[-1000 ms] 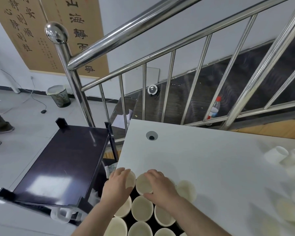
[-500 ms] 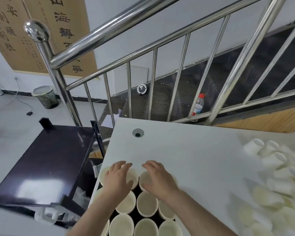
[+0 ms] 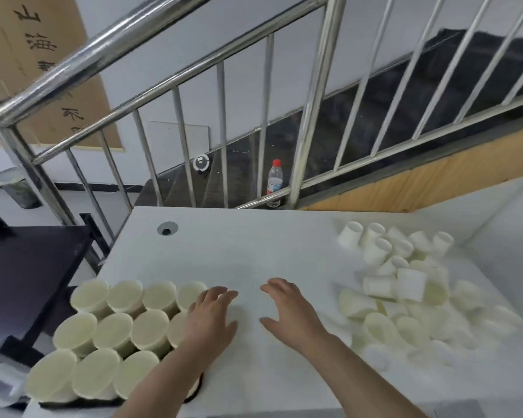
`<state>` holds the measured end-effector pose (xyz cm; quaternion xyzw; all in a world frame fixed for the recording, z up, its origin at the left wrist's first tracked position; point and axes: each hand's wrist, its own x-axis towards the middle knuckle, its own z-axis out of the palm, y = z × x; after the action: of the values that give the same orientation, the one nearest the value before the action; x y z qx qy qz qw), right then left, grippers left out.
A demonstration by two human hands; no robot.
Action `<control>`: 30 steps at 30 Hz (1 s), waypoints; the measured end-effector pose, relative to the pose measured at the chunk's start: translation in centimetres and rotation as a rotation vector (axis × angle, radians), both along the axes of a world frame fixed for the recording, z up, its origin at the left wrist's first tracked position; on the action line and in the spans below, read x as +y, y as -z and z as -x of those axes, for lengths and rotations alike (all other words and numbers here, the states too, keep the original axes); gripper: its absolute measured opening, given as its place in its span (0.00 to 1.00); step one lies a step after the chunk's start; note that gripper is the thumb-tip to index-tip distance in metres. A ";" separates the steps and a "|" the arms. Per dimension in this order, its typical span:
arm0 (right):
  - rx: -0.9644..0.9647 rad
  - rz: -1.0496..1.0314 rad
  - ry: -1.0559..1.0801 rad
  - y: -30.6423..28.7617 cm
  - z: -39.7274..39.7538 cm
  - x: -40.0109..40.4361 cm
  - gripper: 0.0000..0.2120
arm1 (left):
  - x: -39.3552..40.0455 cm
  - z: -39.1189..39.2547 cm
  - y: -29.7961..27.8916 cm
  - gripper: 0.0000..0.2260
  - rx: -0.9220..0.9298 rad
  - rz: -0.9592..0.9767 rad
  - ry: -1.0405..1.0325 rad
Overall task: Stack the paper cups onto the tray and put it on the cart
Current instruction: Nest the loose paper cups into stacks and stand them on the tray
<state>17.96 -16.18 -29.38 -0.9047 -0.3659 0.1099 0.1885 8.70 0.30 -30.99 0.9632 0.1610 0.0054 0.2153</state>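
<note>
- The left hand (image 3: 210,318) is seen low in the middle of the frame, palm down, its fingers (image 3: 221,292) loosely spread and nothing held; it lies at the right edge of the upright cups, and whether they are touched cannot be told.
- The right hand (image 3: 287,310) is held just to the right of it over the bare white counter (image 3: 254,251), fingers (image 3: 274,286) likewise spread and relaxed, with nothing gripped.
- A block of upright paper cups (image 3: 118,324) is found at the lower left, packed rim to rim in three rows, mouths up.
- Beneath them only a dark edge of the tray (image 3: 194,393) is shown, at the bottom of the frame; the tray sits at the counter's left end.
- A loose heap of paper cups (image 3: 396,276) is left at the right of the frame, most lying on their sides, well apart from the tray.
- The dark cart (image 3: 27,276) stands at the left edge, just beside the counter; nothing is seen on the visible part of its top.
- The task is judged partly done: one layer is set on the tray, but many cups are yet to be gathered, and the tray is not yet on the cart.
- The next reach is judged likely to be toward the heap at the right.
</note>
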 end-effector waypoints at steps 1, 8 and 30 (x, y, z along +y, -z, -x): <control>-0.007 0.003 0.008 -0.1 -0.4 -2.0 0.28 | -1.9 -0.4 -0.1 0.25 0.000 0.003 0.005; 0.002 0.033 0.066 -0.1 -3.1 -12.8 0.27 | -12.1 -3.2 0.0 0.25 -0.001 0.022 0.053; 0.070 0.238 0.662 2.8 -20.4 -26.9 0.28 | -21.2 -23.2 3.5 0.25 0.063 0.145 0.279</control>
<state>38.34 -43.09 -32.15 -0.9856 -0.0307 0.1154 0.1197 31.88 -20.85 -34.51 0.9578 0.0324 -0.0663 0.2779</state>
